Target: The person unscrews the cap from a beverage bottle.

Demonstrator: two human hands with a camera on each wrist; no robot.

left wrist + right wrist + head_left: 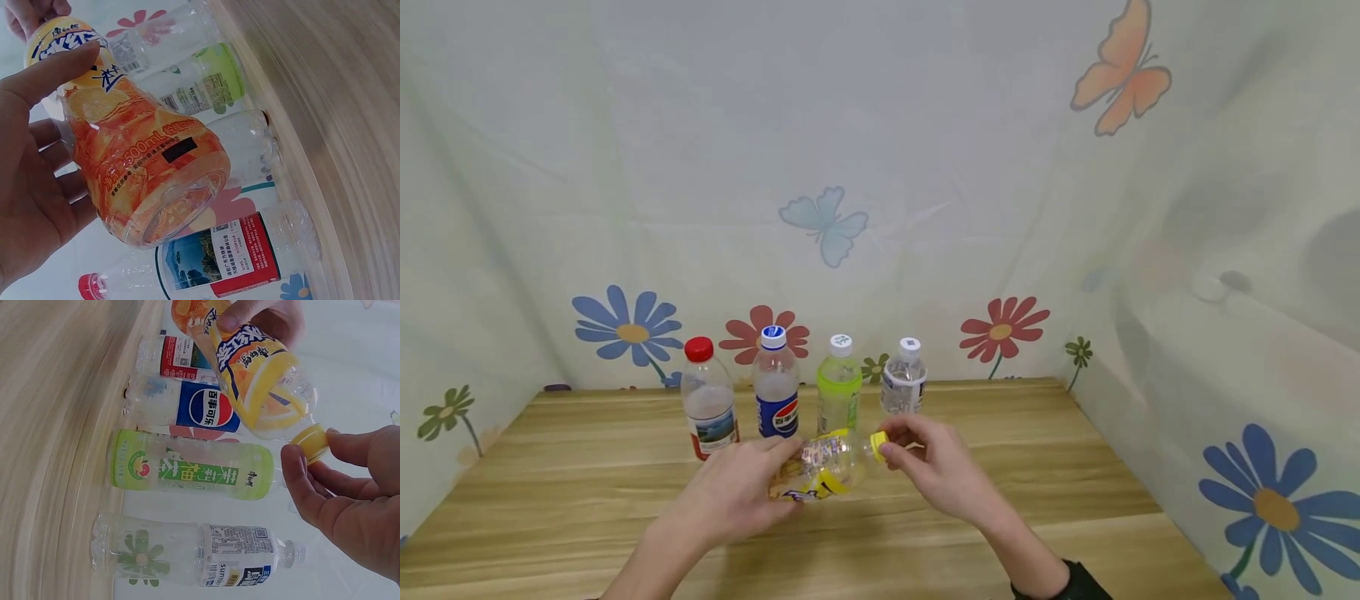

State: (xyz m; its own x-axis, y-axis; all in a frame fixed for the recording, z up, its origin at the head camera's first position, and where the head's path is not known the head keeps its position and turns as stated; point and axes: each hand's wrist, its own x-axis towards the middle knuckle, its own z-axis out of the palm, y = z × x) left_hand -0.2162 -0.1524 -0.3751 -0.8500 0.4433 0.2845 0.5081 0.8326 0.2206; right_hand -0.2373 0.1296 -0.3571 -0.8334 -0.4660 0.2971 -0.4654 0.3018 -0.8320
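My left hand (737, 487) grips the body of a clear plastic bottle (147, 150) with an orange and yellow label. The bottle is tilted onto its side above the table, its neck towards my right hand (943, 467). That hand pinches the yellow cap (310, 442) between thumb and fingers. The cap sits on the bottle's mouth; whether it is loose I cannot tell. In the left wrist view the bottle's base faces the camera, and the fingers behind the body are partly hidden.
Behind the hands several bottles stand in a row on the wooden table (587, 483): a red-capped one (709, 404), a blue-labelled cola bottle (777, 387), a green-labelled bottle (839, 383) and a clear white-capped bottle (905, 383). A flowered curtain (880, 150) hangs beyond the table's back edge.
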